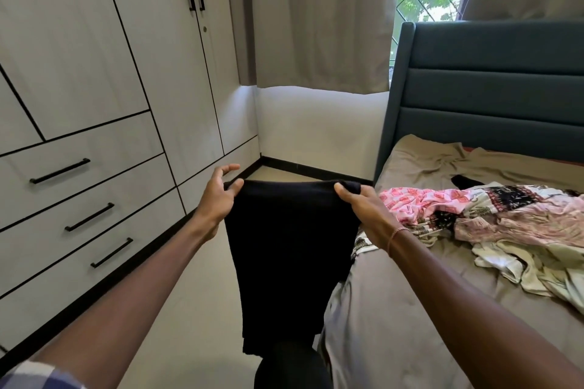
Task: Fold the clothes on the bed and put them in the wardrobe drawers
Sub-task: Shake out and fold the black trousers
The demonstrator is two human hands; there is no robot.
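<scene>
A black garment (289,249) hangs in the air between the wardrobe and the bed, held up by its top edge. My left hand (218,196) pinches its left corner between thumb and fingers. My right hand (360,204) grips its right corner. The cloth hangs straight down over the floor, in front of my legs. On the bed (410,309) to the right lies a heap of unfolded clothes (493,218): pink patterned, black-and-white patterned and cream pieces. The wardrobe drawers (82,215) at the left, three stacked, are all closed.
Tall wardrobe doors (177,41) with black handles stand closed above the drawers. A teal padded headboard (493,85) rises at the back right, with curtains (322,16) and a window behind. A strip of pale floor (189,309) runs between wardrobe and bed.
</scene>
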